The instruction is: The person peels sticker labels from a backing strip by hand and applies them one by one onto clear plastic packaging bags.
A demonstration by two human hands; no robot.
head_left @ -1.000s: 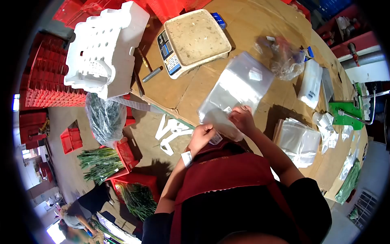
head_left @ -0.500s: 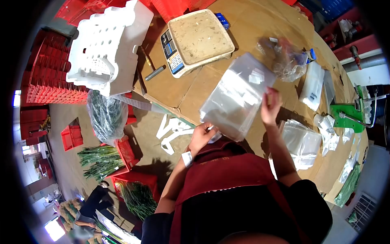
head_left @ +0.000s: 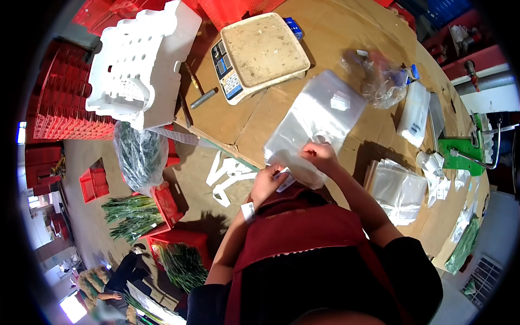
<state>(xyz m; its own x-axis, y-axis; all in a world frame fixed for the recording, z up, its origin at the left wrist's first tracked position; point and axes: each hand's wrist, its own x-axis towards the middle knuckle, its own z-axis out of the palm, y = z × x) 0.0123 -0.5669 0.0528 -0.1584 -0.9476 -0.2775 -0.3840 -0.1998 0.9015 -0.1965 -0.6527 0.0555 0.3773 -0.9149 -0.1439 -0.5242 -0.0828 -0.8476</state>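
A stack of clear plastic bags lies at the table's near edge, with small white labels on its upper part. My left hand is at the stack's near left corner, its thumb and fingers closed on a strip of white labels. Over the lower part of the stack, my right hand has its fingertips pinched together. What they hold, if anything, is too small to make out. A white sticker is on my left wrist.
A weighing scale and a white crate stand at the far left. More clear bags lie at the right, near a green clamp-like tool. Crates of green leafy stalks are on the floor, left. A co-worker is at lower left.
My right hand has moved left and toward me, from the stack's right edge to its near part beside my left hand, and its fingers have closed. My left hand has stayed nearly still.
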